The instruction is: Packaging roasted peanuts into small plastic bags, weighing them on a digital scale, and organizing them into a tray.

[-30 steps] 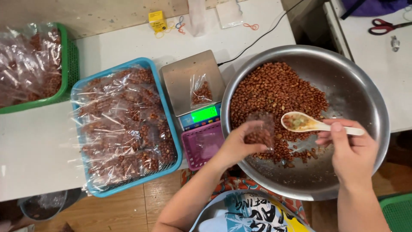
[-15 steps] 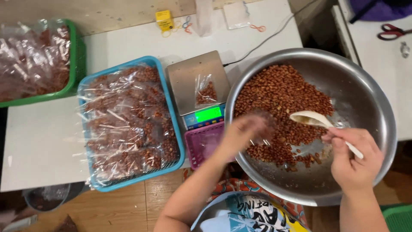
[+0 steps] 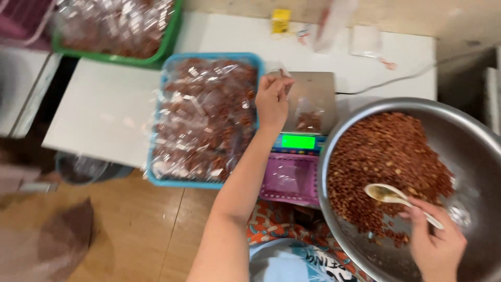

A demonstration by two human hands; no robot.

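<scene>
My left hand [image 3: 271, 99] reaches over the left edge of the grey scale [image 3: 315, 86], next to the blue basket [image 3: 209, 55] full of packed bags of nuts. Its fingers pinch what looks like a small clear bag, blurred. Another small bag of nuts [image 3: 310, 120] lies on the scale plate above the green display [image 3: 298, 141]. My right hand [image 3: 436, 245] holds a white spoon [image 3: 389, 195] over the reddish nuts [image 3: 386, 151] in the large steel bowl [image 3: 417, 104].
A green basket [image 3: 168, 51] with more filled bags stands at the back left on the white table [image 3: 104, 115]. A pink crate [image 3: 289, 180] sits under the scale. A yellow object [image 3: 282, 21] and a cable [image 3: 396, 81] lie at the back. A bucket [image 3: 83, 169] stands below the table.
My left hand has left the bowl and moved left to the scale and blue basket. My right hand has stayed in the bowl with the spoon. The view has swung left.
</scene>
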